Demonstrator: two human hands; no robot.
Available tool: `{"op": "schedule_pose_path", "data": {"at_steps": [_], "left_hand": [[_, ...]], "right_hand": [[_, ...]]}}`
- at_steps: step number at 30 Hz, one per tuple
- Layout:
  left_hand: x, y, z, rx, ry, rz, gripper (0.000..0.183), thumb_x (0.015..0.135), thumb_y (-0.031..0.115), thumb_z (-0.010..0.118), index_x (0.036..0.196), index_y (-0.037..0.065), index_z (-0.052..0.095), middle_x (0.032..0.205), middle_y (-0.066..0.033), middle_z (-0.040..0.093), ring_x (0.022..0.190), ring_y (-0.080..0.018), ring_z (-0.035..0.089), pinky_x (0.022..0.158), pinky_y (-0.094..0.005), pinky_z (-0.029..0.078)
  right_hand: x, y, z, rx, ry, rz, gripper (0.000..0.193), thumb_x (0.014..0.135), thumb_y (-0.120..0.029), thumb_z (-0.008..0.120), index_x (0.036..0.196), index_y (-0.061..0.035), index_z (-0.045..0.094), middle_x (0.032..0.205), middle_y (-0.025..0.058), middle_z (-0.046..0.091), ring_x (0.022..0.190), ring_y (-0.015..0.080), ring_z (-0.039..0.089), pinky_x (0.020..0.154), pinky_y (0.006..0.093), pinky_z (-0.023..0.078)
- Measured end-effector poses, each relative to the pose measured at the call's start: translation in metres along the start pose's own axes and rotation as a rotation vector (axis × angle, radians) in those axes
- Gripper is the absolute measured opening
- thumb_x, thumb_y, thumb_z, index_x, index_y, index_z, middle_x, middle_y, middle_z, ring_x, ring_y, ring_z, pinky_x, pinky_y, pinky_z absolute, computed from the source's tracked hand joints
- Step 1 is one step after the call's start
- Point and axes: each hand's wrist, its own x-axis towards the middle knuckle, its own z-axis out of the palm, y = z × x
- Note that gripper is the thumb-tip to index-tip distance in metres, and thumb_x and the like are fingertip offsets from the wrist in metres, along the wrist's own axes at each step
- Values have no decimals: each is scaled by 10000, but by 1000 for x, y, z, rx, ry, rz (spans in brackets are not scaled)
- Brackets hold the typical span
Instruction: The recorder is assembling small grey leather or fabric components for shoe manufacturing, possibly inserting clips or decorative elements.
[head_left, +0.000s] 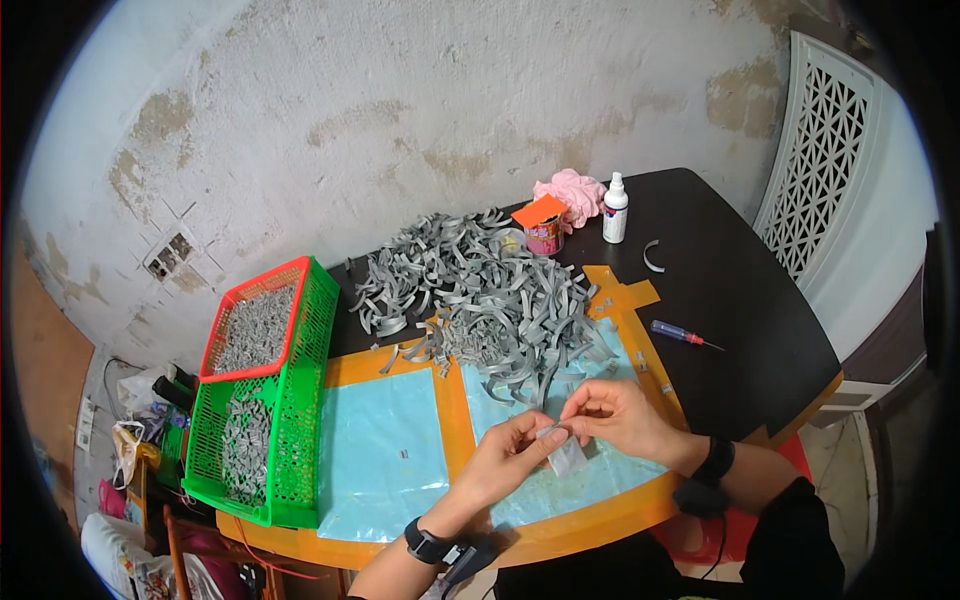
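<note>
Over the light blue sheet (385, 455), at the near edge of the pile, my two hands meet. My left hand (512, 455) is closed, thumb and fingers pinched on a small grey piece (546, 433). Close against it, my right hand (612, 418) is closed in a pinch too; its fingertips hide what they grip. Below the fingertips shows a whitish, translucent piece (568, 458), perhaps plastic or cloth; I cannot tell which hand bears it. Just beyond lies a large heap of curved grey strips (530, 315), with many small grey pieces (470, 340) among them.
A green basket (312, 400) and a red-rimmed basket (303, 265) at left hold small grey pieces. At the back stand a can (545, 236), a pink cloth (572, 190) and a white spray bottle (615, 210). A screwdriver (685, 334) and a loose strip (652, 258) lie right.
</note>
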Motion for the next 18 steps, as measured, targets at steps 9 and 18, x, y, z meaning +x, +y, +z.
{"op": "schedule_pose_path", "data": {"at_steps": [9,18], "left_hand": [[0,-17,-1,38,32,55,232,982,266,509,937,52,586,698,73,446,631,-26,365,563,-190,327],[-5,-15,11,49,154,84,231,988,230,498,871,45,575,671,84,407,624,-21,320,539,-202,270]], "right_hand": [[1,1,5,-62,-75,-8,50,887,-21,608,906,-9,562,828,-7,535,748,63,522,648,214,447],[-5,-11,21,-579,79,-381,121,846,-33,626,816,-21,509,804,85,517,714,222,531,644,307,431]]}}
